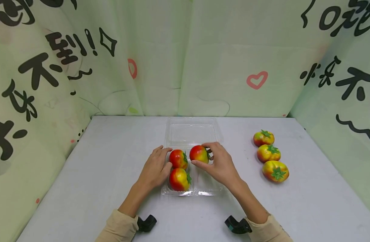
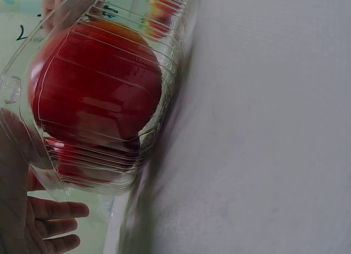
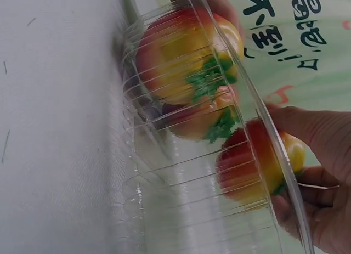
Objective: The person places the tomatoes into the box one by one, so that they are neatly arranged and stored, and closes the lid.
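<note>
A clear plastic clamshell box [image 1: 207, 179] lies with its lid laid back. Two red-and-yellow tomatoes, an upper tomato [image 1: 177, 159] and a lower tomato [image 1: 179, 179], sit in its left half. My right hand [image 1: 218, 163] pinches a third tomato [image 1: 198, 153] between thumb and fingers, over the box's right half near the hinge. In the right wrist view that held tomato [image 3: 241, 169] shows partly through the clear wall. My left hand [image 1: 156, 167] rests at the box's left edge beside the two tomatoes, thumb close to them. Its fingers [image 2: 57, 210] extend past the box in the left wrist view.
Three more tomatoes stand in a row on the right of the white table [image 1: 309, 201]: a far one [image 1: 263, 138], a middle one [image 1: 268, 153] and a near one [image 1: 275, 171]. The open lid [image 1: 193, 132] lies behind the box. A printed curtain [image 1: 221, 50] surrounds the table.
</note>
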A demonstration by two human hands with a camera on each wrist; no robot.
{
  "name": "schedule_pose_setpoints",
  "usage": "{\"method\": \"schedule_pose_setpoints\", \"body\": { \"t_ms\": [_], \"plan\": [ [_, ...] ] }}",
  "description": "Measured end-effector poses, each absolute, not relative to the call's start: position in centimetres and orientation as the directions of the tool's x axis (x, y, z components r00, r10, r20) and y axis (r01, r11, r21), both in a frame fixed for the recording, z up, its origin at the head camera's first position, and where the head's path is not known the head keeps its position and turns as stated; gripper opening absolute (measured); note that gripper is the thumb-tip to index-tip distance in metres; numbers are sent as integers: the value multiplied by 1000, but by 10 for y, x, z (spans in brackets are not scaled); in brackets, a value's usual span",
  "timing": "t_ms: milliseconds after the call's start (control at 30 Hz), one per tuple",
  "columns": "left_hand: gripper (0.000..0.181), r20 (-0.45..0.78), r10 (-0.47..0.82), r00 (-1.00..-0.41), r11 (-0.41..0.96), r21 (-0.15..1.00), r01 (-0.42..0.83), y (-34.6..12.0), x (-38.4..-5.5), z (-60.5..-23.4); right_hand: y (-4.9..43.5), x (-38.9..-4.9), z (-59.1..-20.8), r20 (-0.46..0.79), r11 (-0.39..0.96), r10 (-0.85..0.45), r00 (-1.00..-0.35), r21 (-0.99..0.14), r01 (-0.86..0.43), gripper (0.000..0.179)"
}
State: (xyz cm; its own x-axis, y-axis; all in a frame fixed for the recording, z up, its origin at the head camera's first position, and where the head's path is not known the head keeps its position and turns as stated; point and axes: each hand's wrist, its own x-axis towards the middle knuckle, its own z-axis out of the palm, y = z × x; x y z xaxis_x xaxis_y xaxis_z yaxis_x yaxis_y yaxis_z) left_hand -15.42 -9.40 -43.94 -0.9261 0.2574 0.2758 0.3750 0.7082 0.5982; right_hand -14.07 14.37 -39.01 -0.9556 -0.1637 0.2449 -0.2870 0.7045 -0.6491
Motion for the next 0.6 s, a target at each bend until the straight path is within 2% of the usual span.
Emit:
{"method": "schedule_pose_setpoints", "body": {
  "t_ms": [600],
  "plan": [
    [49,274,256,-927,710,598,372,-93,-153,-439,136,-146,-403,172,758,-157,-973,-610,-230,62]
  ]
}}
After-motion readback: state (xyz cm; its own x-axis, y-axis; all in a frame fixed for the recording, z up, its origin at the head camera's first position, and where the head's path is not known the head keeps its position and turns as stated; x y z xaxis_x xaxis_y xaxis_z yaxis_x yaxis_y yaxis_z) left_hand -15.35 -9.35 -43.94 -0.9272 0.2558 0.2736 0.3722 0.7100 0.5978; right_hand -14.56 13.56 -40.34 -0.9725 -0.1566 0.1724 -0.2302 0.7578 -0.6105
